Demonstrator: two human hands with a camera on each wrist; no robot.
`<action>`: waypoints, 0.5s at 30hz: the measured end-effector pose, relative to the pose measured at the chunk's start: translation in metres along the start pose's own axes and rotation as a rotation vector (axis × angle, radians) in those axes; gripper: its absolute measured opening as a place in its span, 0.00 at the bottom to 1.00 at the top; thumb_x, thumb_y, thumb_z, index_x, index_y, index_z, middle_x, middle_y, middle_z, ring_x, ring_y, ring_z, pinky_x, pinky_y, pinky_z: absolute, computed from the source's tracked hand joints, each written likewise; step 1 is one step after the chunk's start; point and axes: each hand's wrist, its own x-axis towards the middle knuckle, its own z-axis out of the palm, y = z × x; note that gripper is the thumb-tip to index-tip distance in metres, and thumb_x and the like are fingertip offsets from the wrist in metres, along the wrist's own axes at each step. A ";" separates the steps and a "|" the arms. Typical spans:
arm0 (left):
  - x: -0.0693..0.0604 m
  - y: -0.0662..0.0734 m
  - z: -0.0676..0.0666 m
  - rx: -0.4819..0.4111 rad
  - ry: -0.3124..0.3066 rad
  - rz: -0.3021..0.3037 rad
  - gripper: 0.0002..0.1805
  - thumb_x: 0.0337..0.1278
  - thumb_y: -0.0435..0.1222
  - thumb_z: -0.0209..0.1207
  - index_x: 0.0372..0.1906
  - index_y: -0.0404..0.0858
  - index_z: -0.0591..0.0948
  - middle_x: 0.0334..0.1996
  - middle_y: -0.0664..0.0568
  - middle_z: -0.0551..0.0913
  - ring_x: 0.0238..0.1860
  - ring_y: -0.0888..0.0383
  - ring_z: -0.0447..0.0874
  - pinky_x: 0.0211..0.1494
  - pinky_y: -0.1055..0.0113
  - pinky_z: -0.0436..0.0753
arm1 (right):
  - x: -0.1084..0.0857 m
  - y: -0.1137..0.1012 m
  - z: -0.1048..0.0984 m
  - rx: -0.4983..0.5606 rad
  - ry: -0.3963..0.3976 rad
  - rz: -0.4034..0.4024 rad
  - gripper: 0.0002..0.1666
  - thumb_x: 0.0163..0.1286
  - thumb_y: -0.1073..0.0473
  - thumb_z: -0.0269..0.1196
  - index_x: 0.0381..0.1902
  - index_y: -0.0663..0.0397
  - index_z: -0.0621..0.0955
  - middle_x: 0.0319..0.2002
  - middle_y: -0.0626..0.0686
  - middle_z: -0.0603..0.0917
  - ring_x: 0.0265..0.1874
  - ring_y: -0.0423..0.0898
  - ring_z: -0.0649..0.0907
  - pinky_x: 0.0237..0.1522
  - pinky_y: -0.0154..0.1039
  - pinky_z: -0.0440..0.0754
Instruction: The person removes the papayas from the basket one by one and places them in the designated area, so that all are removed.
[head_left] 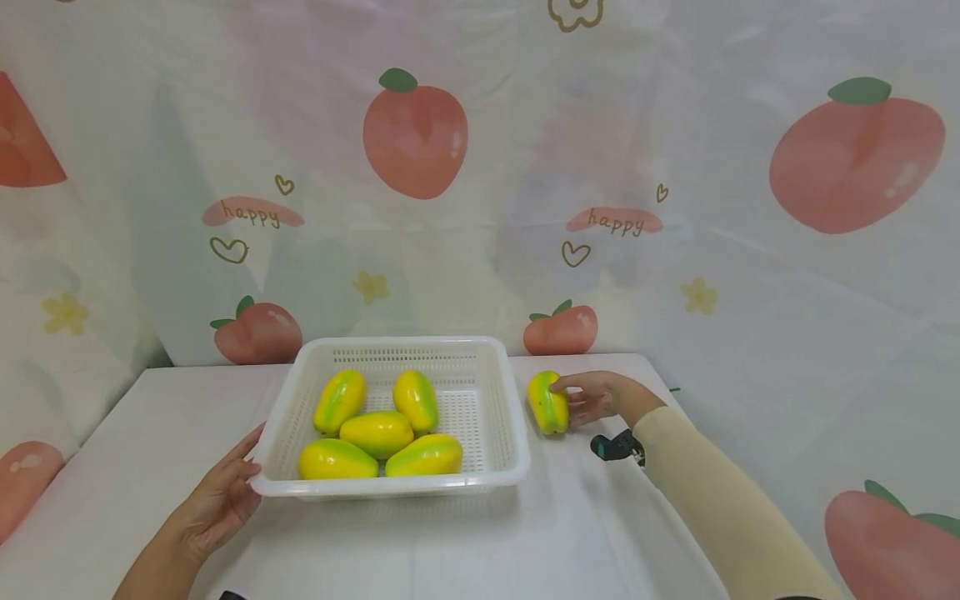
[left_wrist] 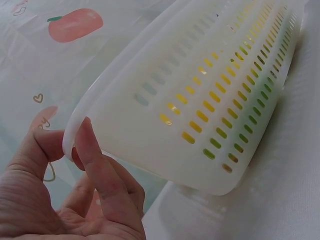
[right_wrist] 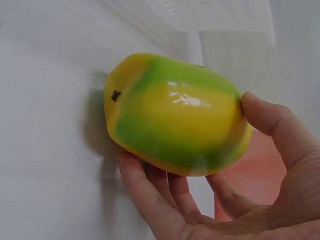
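With the left hand [head_left: 223, 497], pinching a near left corner of a white, rectangular plastic basket with slotted walls [head_left: 480, 482], catching the rim between the fingertips. Partly hidden behind that corner at the fingers, and cut off at the forearm by the lower edge of the head view.

Gathered inside the basket, on the white cloth-covered bench [head_left: 420, 550]: five glossy, oval, yellow-and-green fruits [head_left: 376, 434], two at the back pointing roughly front to back, one in the middle and two at the front lying more nearly crosswise. Partly covered along the front by the near rim; visible only as coloured patches through the slots in the left wrist view.

To the right of the basket, well apart from the left hand, holding with the right hand [head_left: 597, 395] a sixth fruit of yellow-and-green banded skin [head_left: 543, 408], thumb at the far end and fingers along the right side. Pointing front to back lengthwise, with a dark-spotted end towards the near side. Hard to tell whether touching the bench. Below the cream sleeve [head_left: 705, 492], hard to make out: a small dark object [head_left: 613, 446].
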 end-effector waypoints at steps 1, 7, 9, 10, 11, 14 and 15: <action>0.000 0.000 0.000 -0.001 -0.002 0.001 0.32 0.71 0.24 0.36 0.59 0.58 0.81 0.54 0.59 0.80 0.52 0.57 0.83 0.58 0.64 0.81 | 0.000 0.000 0.000 0.000 -0.003 0.000 0.45 0.69 0.52 0.63 0.75 0.57 0.54 0.69 0.65 0.61 0.60 0.60 0.72 0.59 0.51 0.81; 0.000 0.000 -0.001 -0.020 -0.008 0.000 0.32 0.71 0.24 0.35 0.59 0.57 0.81 0.54 0.59 0.81 0.52 0.57 0.82 0.59 0.64 0.81 | -0.001 0.000 -0.001 -0.009 -0.008 -0.009 0.45 0.69 0.52 0.63 0.76 0.54 0.54 0.71 0.65 0.60 0.63 0.62 0.72 0.59 0.51 0.81; 0.000 0.000 -0.002 -0.016 -0.003 -0.001 0.32 0.71 0.24 0.36 0.59 0.57 0.81 0.54 0.59 0.81 0.52 0.57 0.82 0.59 0.64 0.81 | -0.001 0.001 -0.001 -0.010 -0.008 -0.008 0.45 0.69 0.52 0.63 0.76 0.53 0.54 0.71 0.65 0.61 0.63 0.62 0.72 0.58 0.51 0.81; 0.000 0.000 -0.002 -0.014 -0.002 -0.001 0.32 0.71 0.24 0.36 0.59 0.57 0.81 0.54 0.59 0.81 0.52 0.57 0.82 0.59 0.64 0.81 | -0.002 0.001 -0.001 -0.015 -0.010 -0.009 0.46 0.69 0.52 0.63 0.76 0.54 0.54 0.71 0.65 0.60 0.63 0.62 0.72 0.58 0.50 0.81; 0.000 0.000 -0.002 -0.012 -0.003 0.000 0.32 0.71 0.23 0.36 0.59 0.57 0.81 0.54 0.59 0.81 0.52 0.57 0.83 0.58 0.64 0.81 | -0.002 0.001 -0.001 -0.020 -0.012 -0.011 0.46 0.69 0.52 0.63 0.76 0.54 0.53 0.71 0.65 0.60 0.62 0.62 0.72 0.58 0.50 0.81; 0.000 0.000 -0.001 -0.011 -0.009 0.003 0.32 0.71 0.23 0.36 0.59 0.57 0.81 0.54 0.58 0.81 0.52 0.57 0.83 0.58 0.64 0.81 | -0.002 0.001 -0.001 -0.025 -0.003 -0.011 0.46 0.67 0.52 0.64 0.76 0.53 0.54 0.71 0.65 0.61 0.61 0.61 0.73 0.56 0.50 0.82; 0.000 0.000 -0.001 -0.012 -0.013 0.004 0.32 0.71 0.23 0.36 0.60 0.57 0.81 0.54 0.58 0.80 0.52 0.57 0.83 0.58 0.64 0.81 | -0.002 0.002 -0.001 -0.027 -0.003 -0.014 0.47 0.67 0.52 0.65 0.76 0.53 0.54 0.71 0.65 0.61 0.61 0.61 0.74 0.56 0.50 0.82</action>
